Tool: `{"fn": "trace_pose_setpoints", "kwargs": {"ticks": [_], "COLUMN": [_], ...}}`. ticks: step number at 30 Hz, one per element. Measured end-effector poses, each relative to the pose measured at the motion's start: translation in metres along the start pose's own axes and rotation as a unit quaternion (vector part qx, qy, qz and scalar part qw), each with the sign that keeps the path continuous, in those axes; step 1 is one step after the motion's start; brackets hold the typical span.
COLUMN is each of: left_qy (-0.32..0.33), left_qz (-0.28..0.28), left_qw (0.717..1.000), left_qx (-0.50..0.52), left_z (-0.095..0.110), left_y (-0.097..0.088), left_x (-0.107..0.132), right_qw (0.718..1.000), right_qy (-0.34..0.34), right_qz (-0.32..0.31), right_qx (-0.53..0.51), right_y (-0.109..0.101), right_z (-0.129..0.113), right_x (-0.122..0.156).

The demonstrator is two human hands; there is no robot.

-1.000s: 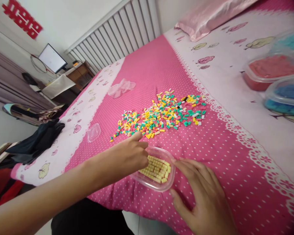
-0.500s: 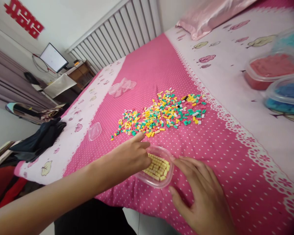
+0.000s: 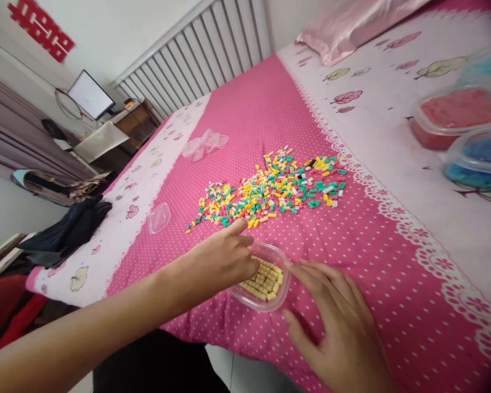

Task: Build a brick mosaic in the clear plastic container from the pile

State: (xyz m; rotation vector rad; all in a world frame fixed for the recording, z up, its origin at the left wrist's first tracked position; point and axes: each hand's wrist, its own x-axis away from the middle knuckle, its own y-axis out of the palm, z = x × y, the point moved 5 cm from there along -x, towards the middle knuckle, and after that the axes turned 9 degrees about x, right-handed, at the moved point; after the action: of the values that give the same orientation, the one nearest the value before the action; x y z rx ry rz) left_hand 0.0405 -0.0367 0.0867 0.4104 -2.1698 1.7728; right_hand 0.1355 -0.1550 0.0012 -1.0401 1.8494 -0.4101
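A clear plastic container (image 3: 284, 286) sits near the bed's front edge. Inside it, pale yellow blocks (image 3: 268, 281) lie in neat rows with brownish gaps between them. My left hand (image 3: 233, 256) reaches over the container's left part, index finger extended and the other fingers curled down at the yellow blocks. Its thumb, and anything it may pinch, is hidden. At the container's right rim rests the index fingertip of my right hand (image 3: 335, 327), which is open with the thumb apart. Beyond both hands spreads a pile of small coloured blocks (image 3: 274, 188), mostly yellow, green, pink and white.
Clear lids (image 3: 207, 144) lie farther back on the pink dotted bedspread (image 3: 253, 109), with a single lid (image 3: 159, 218) at left. Tubs of red (image 3: 462, 112) and blue material (image 3: 483, 158) stand at right, beside a teal one (image 3: 486, 68). Dark clothing (image 3: 69, 229) hangs at the left edge.
My left hand has shifted slightly to the right over the yellow blocks. My right hand stays at the container's rim.
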Motion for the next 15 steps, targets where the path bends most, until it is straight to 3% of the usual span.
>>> {"fn": "trace_pose_setpoints", "kwargs": {"ticks": [5,9,12,15], "left_qy": [-0.006,-0.047,-0.107,-0.116], "left_qz": [0.012,0.051,0.065,0.043], "left_qw": [1.0,0.995,0.988,0.982], "left_qx": [0.004,0.073,0.094,0.144], "left_z": [-0.006,-0.012,-0.014,-0.009], "left_y": [-0.016,-0.021,-0.013,0.0], "left_x": [0.009,0.035,0.059,0.075], "right_qw": [1.0,1.0,1.0,1.0], "right_qy": [-0.004,-0.002,0.0,0.003], "right_qz": [0.004,0.005,0.001,0.003], "right_qx": [-0.002,-0.005,-0.007,-0.008], "right_y": [-0.001,-0.001,-0.001,-0.001], "right_z": [0.0,0.0,0.0,0.0], "right_x": [0.0,0.0,0.0,0.0]}}
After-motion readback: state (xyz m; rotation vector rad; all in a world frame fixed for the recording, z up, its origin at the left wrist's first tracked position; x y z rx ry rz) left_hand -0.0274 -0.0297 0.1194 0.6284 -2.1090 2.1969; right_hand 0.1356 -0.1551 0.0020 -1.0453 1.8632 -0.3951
